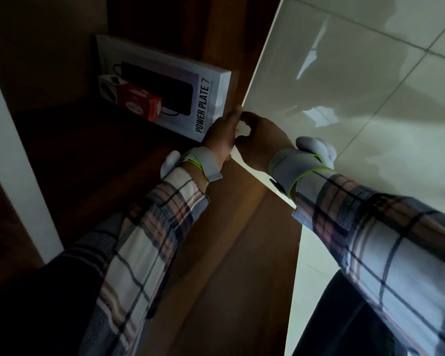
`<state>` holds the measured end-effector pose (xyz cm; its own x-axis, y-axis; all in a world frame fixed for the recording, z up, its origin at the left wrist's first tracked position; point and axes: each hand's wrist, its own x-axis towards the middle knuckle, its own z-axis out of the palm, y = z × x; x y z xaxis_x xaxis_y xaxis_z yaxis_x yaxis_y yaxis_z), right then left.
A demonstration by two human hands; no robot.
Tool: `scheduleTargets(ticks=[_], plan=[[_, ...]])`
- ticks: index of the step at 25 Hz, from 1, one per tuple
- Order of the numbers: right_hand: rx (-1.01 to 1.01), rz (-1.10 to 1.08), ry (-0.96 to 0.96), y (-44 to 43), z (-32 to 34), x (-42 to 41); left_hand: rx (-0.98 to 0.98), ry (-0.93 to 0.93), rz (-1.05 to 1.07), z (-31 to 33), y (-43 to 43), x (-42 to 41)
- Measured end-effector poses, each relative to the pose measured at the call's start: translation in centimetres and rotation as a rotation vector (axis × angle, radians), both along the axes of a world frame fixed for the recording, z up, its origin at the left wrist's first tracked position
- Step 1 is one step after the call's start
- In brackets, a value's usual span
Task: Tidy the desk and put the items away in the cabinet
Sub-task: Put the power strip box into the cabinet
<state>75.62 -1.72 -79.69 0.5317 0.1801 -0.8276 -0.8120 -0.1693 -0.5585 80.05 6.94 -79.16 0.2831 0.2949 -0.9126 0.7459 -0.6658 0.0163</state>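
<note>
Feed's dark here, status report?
Left hand on brown wooden cabinet door edge; right hand grip round it. White Power Plate box, red carton inside. No obstruction seen.

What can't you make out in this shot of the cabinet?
- Head view: fingers of the left hand, hidden behind the hand's own back at the door edge, so its grip is unclear.
- Head view: red box label, too dark and blurred to read.
- Head view: white box, near corner covered by the left hand, part of its front by the red box.
- Head view: cabinet back, lost in shadow.
- Desk: outside the frame.
</note>
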Motion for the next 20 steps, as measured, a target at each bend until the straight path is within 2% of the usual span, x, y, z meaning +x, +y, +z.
scheduleTargets(ticks=[3, 9, 14, 17, 20], plan=[[-0.038, 0.023, 0.004, -0.4, -0.1, -1.1, 0.013, 0.017, 0.079, -0.3, -0.8, -1.2], [-0.085, 0.018, 0.017, -1.7, 0.8, -3.8, 0.002, 0.054, 0.031, 1.0, -2.6, -3.2], [-0.077, 0.027, 0.002, -3.9, 4.3, -6.5, -0.031, 0.01, -0.177, 4.3, -4.0, -5.4], [-0.145, 0.136, -0.032, -5.4, 7.0, -8.8, -0.025, 0.093, -0.181, 6.9, -5.5, -6.8], [-0.189, 0.138, -0.045, -7.4, 10.8, -11.5, -0.088, 0.229, -0.189, 10.4, -7.9, -8.9]])
